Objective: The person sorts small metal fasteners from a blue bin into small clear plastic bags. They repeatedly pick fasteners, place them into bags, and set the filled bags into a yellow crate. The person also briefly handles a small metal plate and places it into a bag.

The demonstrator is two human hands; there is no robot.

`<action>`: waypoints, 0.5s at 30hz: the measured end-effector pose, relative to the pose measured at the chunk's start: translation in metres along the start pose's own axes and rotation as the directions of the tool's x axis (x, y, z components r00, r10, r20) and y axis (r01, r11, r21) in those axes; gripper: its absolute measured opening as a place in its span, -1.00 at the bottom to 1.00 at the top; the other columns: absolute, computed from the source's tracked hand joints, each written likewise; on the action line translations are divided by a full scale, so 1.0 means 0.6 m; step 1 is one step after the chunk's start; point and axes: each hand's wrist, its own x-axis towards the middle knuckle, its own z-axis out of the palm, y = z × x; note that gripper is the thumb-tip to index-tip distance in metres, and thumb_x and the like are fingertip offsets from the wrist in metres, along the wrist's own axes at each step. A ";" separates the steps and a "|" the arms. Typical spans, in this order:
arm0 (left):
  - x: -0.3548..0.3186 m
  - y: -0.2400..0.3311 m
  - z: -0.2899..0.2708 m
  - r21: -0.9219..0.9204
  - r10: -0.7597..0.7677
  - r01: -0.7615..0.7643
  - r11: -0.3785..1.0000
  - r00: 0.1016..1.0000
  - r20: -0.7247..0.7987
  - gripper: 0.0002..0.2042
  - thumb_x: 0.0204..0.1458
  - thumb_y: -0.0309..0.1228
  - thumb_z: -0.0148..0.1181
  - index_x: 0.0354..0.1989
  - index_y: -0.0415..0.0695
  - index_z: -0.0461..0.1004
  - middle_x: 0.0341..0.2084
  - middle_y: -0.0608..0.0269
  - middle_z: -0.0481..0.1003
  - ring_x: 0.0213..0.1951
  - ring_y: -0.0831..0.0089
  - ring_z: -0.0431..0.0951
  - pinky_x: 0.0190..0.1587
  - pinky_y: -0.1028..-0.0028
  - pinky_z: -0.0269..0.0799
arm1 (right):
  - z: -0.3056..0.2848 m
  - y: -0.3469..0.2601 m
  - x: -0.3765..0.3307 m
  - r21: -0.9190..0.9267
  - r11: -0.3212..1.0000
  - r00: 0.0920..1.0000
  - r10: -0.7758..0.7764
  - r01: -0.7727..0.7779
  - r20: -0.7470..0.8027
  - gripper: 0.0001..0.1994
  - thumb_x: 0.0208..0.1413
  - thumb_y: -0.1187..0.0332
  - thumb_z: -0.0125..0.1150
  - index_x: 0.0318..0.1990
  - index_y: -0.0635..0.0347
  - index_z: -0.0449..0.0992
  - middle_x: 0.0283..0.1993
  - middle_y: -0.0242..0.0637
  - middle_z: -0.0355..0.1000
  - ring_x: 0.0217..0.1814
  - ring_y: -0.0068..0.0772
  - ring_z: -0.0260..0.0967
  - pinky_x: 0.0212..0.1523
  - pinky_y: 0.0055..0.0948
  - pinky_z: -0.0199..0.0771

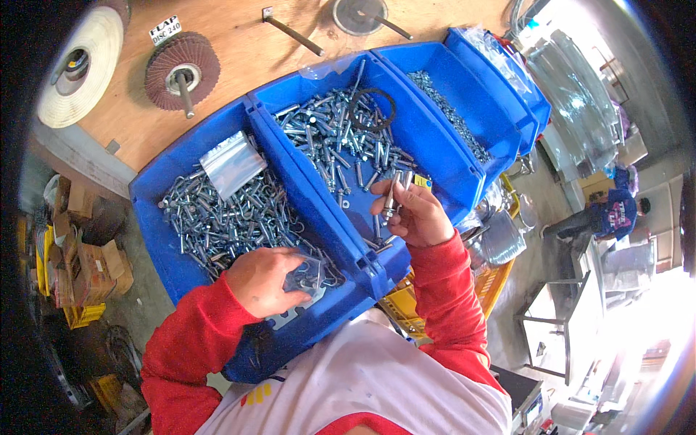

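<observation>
Over the front of the left blue bin (163,250), my left hand (262,283) is closed on a small clear plastic bag (308,274). My right hand (420,214), above the front of the middle blue bin (431,156), pinches a few silvery bolts (392,199) between thumb and fingers. Many loose metal fasteners (225,225) fill the left bin, some of them hooked. On top of them lies a clear zip bag (232,165). Bolts (322,134) are heaped toward the back of the middle bin, with a dark ring (373,109) resting on them.
Farther right, another blue bin (475,94) holds small fasteners (446,109). A wooden board (239,43) behind carries a flap disc (181,71) on a peg and other protruding rods (293,35). A yellow crate (496,279) stands below right. Cardboard boxes (94,264) are at left; a person (612,215) stands far right.
</observation>
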 end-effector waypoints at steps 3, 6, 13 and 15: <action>0.000 0.003 -0.002 0.005 -0.040 0.040 0.999 0.999 0.011 -0.53 -0.12 -0.27 0.50 -0.07 -0.29 0.56 -0.25 -0.04 0.59 -0.45 0.17 0.66 -0.33 0.25 0.58 | -0.023 0.023 0.010 -0.046 0.998 0.999 -0.037 0.037 -0.007 -0.60 0.44 0.11 0.00 0.08 0.32 0.49 -0.17 -0.21 0.62 -0.51 -0.67 0.29 -0.55 -0.66 0.26; 0.001 0.010 -0.007 0.017 -0.057 0.057 0.998 0.998 0.005 -0.55 -0.13 -0.25 0.48 -0.10 -0.27 0.57 -0.22 -0.06 0.60 -0.37 0.11 0.65 -0.26 0.20 0.58 | -0.062 0.056 0.043 -0.367 0.930 0.996 -0.009 -0.024 -0.090 -0.65 0.42 0.12 0.06 -0.01 0.25 0.56 -0.22 -0.30 0.64 -0.50 -0.69 0.32 -0.51 -0.62 0.32; 0.006 0.021 -0.023 -0.014 -0.154 0.155 0.988 0.985 0.075 -0.55 -0.13 -0.25 0.48 -0.10 -0.27 0.58 -0.20 -0.08 0.60 -0.33 0.09 0.67 -0.23 0.21 0.59 | -0.130 0.091 0.133 -0.747 0.664 0.990 -0.127 0.038 -0.063 -0.68 0.37 0.15 0.16 -0.28 0.19 0.66 -0.31 -0.46 0.61 -0.40 -0.68 0.32 -0.36 -0.51 0.34; 0.007 0.020 -0.026 -0.010 -0.164 0.165 0.986 0.982 0.089 -0.51 -0.13 -0.25 0.49 -0.05 -0.27 0.57 -0.18 -0.09 0.60 -0.33 0.11 0.68 -0.23 0.24 0.60 | -0.131 0.079 0.148 -0.772 0.633 0.976 -0.127 -0.057 -0.176 -0.68 0.33 0.15 0.22 -0.32 0.23 0.67 -0.33 -0.49 0.59 -0.38 -0.69 0.31 -0.35 -0.51 0.33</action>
